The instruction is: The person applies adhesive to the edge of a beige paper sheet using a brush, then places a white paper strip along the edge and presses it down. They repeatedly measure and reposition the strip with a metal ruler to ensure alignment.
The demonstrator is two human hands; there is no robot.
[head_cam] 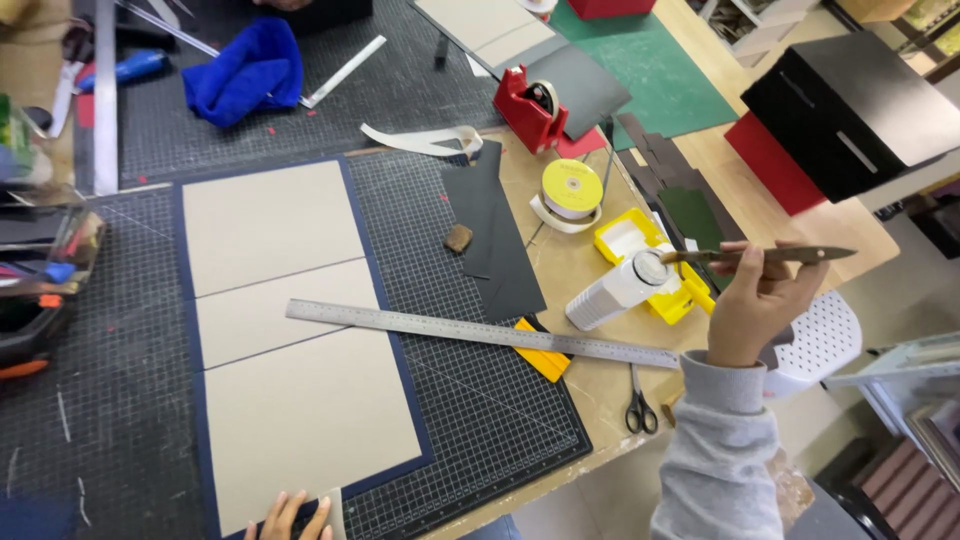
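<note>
Right hand is lifted over the right edge of the bench, grip pinching a thin brush held level, bristle end poking at the mouth of a white glue bottle lying tipped on a yellow tray. Left hand rests at the near edge, fingers spread flat on grey board panels laid over dark blue cover paper. A steel ruler lies across them, and scissors sit near the sleeve.

Head camera, high, looking down, cutting mat close below
</note>
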